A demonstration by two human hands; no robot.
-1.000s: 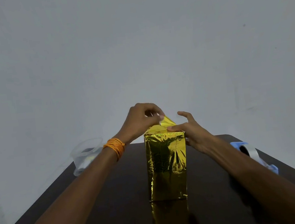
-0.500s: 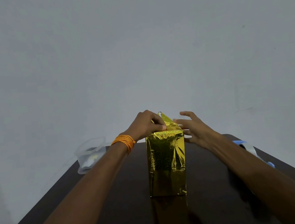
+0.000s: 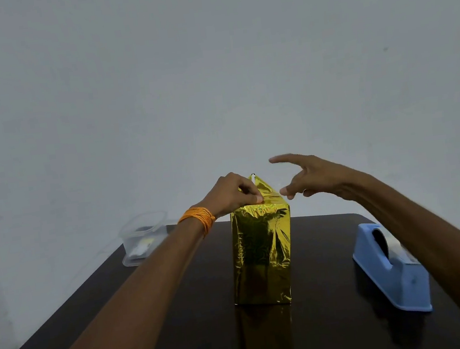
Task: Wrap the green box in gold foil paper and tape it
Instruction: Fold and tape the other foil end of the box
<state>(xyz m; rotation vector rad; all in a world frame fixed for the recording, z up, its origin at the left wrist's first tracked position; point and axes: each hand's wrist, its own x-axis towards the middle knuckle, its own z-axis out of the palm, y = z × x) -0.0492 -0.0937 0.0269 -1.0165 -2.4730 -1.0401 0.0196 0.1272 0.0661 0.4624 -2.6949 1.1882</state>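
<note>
The box stands upright in the middle of the table, fully covered in gold foil paper; no green shows. At its top a pointed foil flap sticks up. My left hand, with an orange band at the wrist, presses and pinches the folded foil at the top left edge. My right hand hovers just right of the top, fingers spread, clear of the foil and holding nothing. A blue tape dispenser sits on the table to the right, under my right forearm.
A dark brown table carries everything; its far edge meets a plain grey wall. A clear plastic container with something small inside stands at the far left corner.
My right hand has lifted off the foil top and moved right with its fingers spread. My left hand stays pinching the top fold. The view has tilted, showing more of the tape dispenser.
</note>
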